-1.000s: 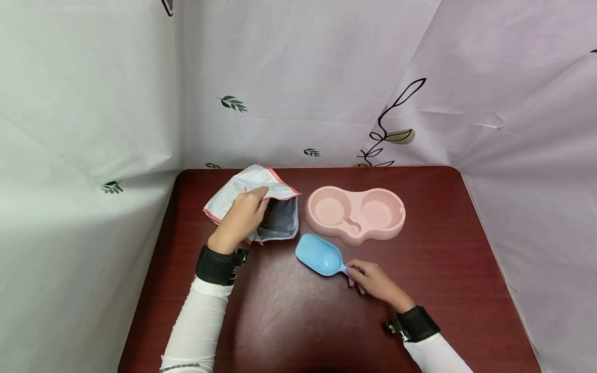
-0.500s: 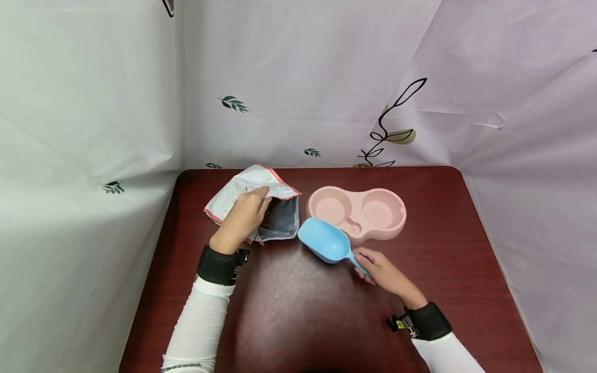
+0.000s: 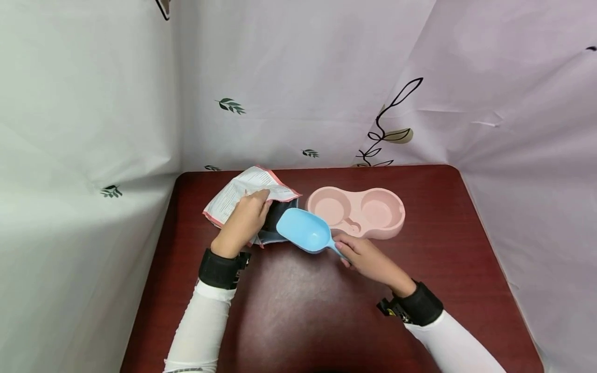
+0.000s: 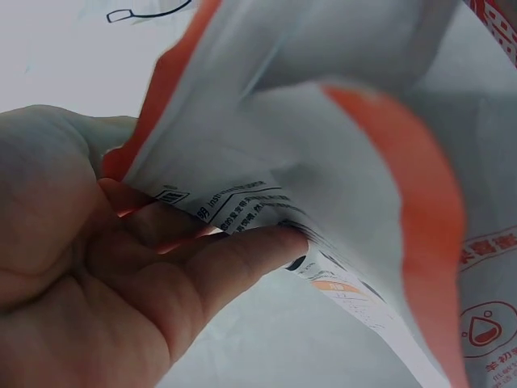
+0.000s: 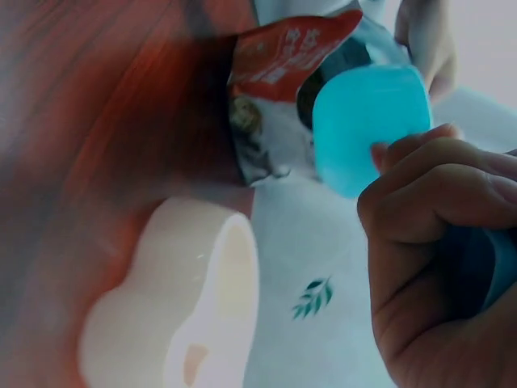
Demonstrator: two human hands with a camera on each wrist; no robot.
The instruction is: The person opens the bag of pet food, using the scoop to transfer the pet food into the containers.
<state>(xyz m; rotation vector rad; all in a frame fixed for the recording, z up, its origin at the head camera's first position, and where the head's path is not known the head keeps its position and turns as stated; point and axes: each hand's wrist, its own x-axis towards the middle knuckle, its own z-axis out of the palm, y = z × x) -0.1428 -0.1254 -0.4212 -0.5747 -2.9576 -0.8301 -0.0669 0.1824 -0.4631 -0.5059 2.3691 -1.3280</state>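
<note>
My left hand point(image 3: 244, 217) pinches the upper edge of a white and red printed bag point(image 3: 233, 194), whose mouth gapes toward the right. In the left wrist view, thumb and fingers squeeze the bag's printed wall point(image 4: 250, 198). My right hand point(image 3: 368, 259) grips the handle of a light blue scoop point(image 3: 305, 229). The scoop's bowl faces up and its front edge overlaps the bag's mouth in the head view. In the right wrist view, curled fingers point(image 5: 436, 194) wrap the handle, and the blue bowl point(image 5: 367, 121) covers part of the bag's opening.
A pink double bowl point(image 3: 356, 212) with two round hollows stands behind the scoop, right of the bag. The dark red wooden table point(image 3: 289, 321) has a rounded back edge against a pale curtain point(image 3: 298, 77) with leaf prints.
My right hand has lifted the scoop off the table and carried it up and left to the bag's mouth. My left hand keeps its hold on the bag.
</note>
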